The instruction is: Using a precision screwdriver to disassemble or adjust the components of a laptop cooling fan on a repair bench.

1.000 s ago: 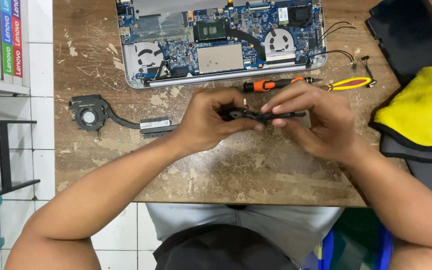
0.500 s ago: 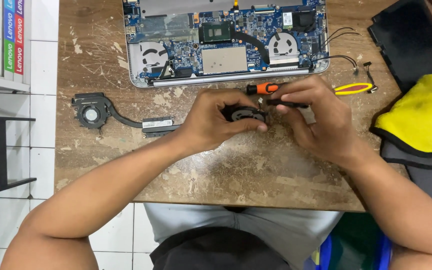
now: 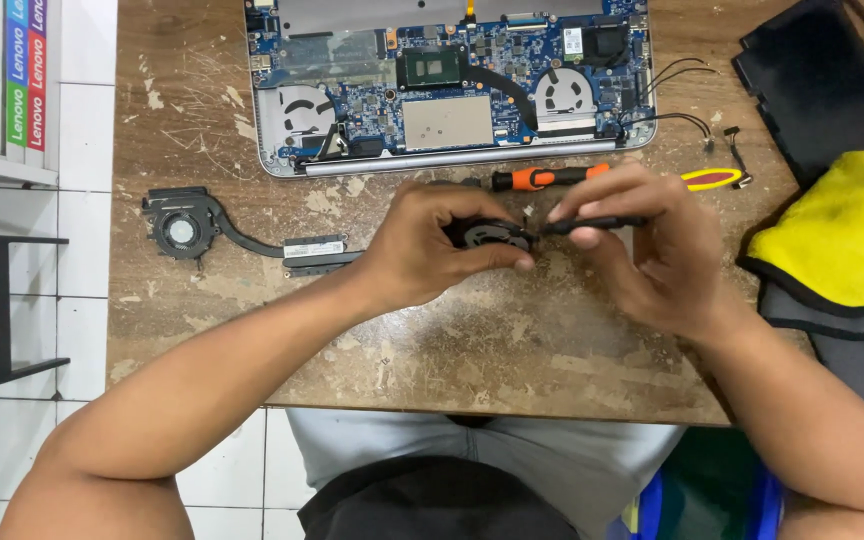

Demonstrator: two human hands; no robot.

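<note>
My left hand [image 3: 427,250] grips a small black laptop fan [image 3: 490,234] just above the worn wooden table [image 3: 472,350]. My right hand [image 3: 642,250] pinches a thin black tool [image 3: 592,224], whose tip meets the fan's right side. An opened laptop [image 3: 452,85] with bare circuit board and two fan bays lies at the table's far edge. A black and orange screwdriver [image 3: 542,178] rests just beyond my fingers, in front of the laptop.
A second fan with a heat pipe [image 3: 232,235] lies at the left of the table. A yellow flat tool [image 3: 712,179] and loose black wires [image 3: 682,95] sit at the right. A yellow cloth [image 3: 842,230] and a black panel [image 3: 812,80] lie at the far right.
Both hands shifted slightly on the fan. The right hand now holds the thin tool against the fan's side. The camera view has tilted a little.
</note>
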